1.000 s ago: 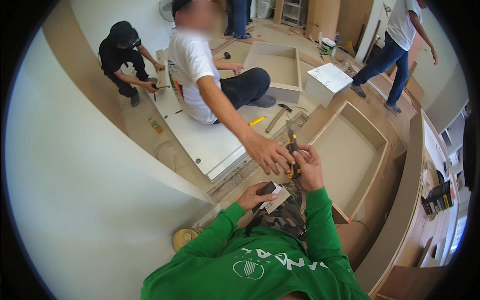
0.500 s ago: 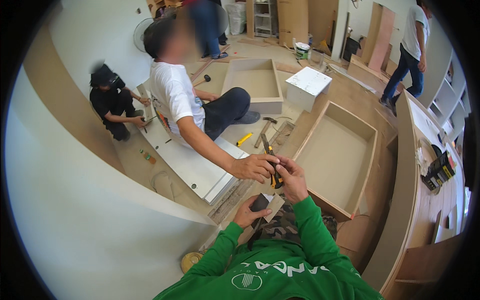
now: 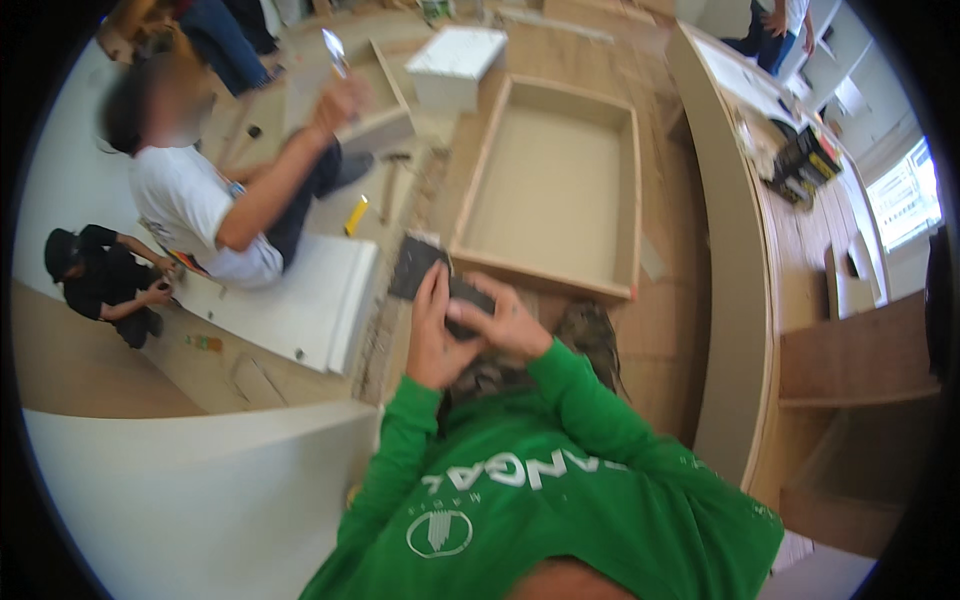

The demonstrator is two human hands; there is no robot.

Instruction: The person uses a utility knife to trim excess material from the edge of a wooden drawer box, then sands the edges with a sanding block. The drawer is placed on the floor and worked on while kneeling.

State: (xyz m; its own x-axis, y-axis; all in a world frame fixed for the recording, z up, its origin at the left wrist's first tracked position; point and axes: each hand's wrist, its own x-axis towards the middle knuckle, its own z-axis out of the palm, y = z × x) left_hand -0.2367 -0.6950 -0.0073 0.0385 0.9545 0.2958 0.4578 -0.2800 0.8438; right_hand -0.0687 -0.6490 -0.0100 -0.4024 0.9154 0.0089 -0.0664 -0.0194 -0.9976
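Note:
A dark grey sheet of sandpaper [image 3: 412,266] lies between my two hands, low over my lap. My left hand [image 3: 436,335] is closed on it, its fingers pointing forward along the sheet. From the other side my right hand [image 3: 508,322] grips a dark folded part [image 3: 470,294] of it, the thumb pressed on top. Whether the small wooden block is inside the fold is hidden. At the left, a seated co-worker in a white shirt [image 3: 195,205] raises a hand [image 3: 343,100] with a shiny-bladed tool [image 3: 334,46], blurred by motion.
A shallow open wooden box [image 3: 630,200] lies just ahead, a white box [image 3: 458,50] beyond it. A yellow cutter [image 3: 356,215] and a hammer [image 3: 393,185] lie on the floor. White panels [image 3: 325,300] lie at left; a long cabinet side [image 3: 735,250] stands at right.
My right hand has parted from the black-and-yellow cutter and the co-worker's hand, and joined my left at the sandpaper. The co-worker's arm has swung up and away. My view has shifted right.

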